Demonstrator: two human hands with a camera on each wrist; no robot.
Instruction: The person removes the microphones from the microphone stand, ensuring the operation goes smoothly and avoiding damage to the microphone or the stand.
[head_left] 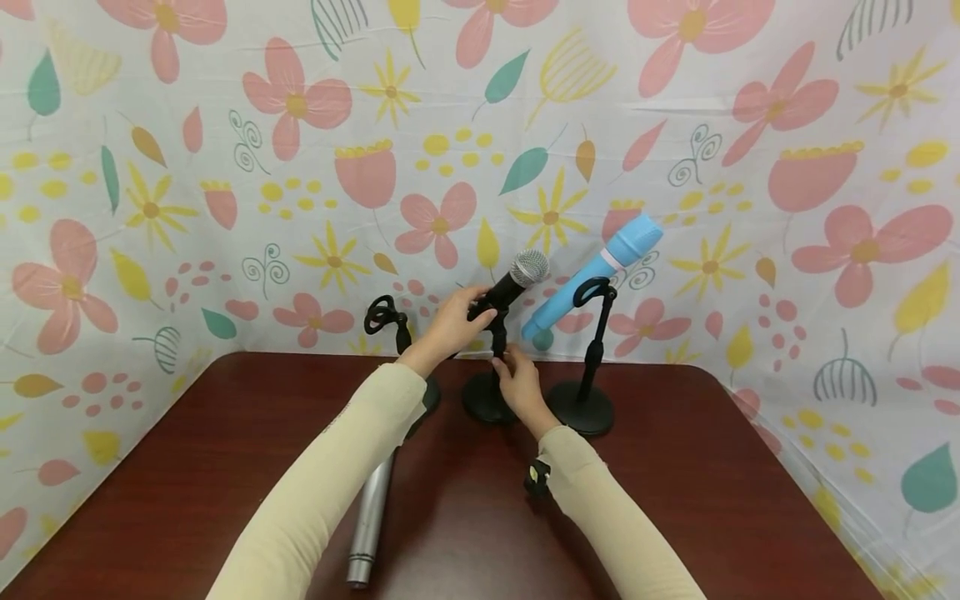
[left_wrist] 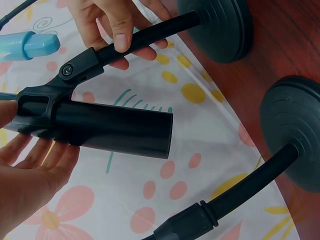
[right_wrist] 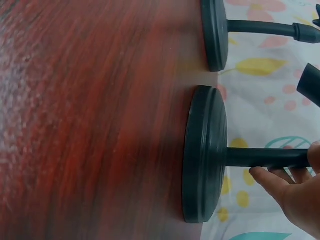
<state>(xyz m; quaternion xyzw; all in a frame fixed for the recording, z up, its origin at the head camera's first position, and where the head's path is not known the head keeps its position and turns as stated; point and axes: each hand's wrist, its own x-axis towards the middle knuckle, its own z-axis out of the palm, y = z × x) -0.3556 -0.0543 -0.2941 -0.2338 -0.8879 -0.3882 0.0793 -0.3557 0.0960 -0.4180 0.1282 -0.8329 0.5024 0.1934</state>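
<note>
A black microphone (head_left: 507, 288) with a silver mesh head sits tilted in the clip of the middle microphone stand (head_left: 485, 402). My left hand (head_left: 453, 323) holds it around the clip, thumb on one side and fingers under the handle (left_wrist: 120, 129). Lower down, my right hand (head_left: 521, 385) grips the stand's upright pole (right_wrist: 265, 157) between thumb and fingers, above the round base (right_wrist: 205, 155). To the right, a light blue microphone (head_left: 570, 292) slants up and overlaps the clip of the right stand (head_left: 583, 410) in the head view.
Another black stand (head_left: 382, 314) is at the left, partly hidden by my left arm. A silver microphone-like tube (head_left: 367, 525) lies on the dark red table (head_left: 187, 467) near that arm. Flowered cloth (head_left: 450, 125) hangs behind the table's back edge.
</note>
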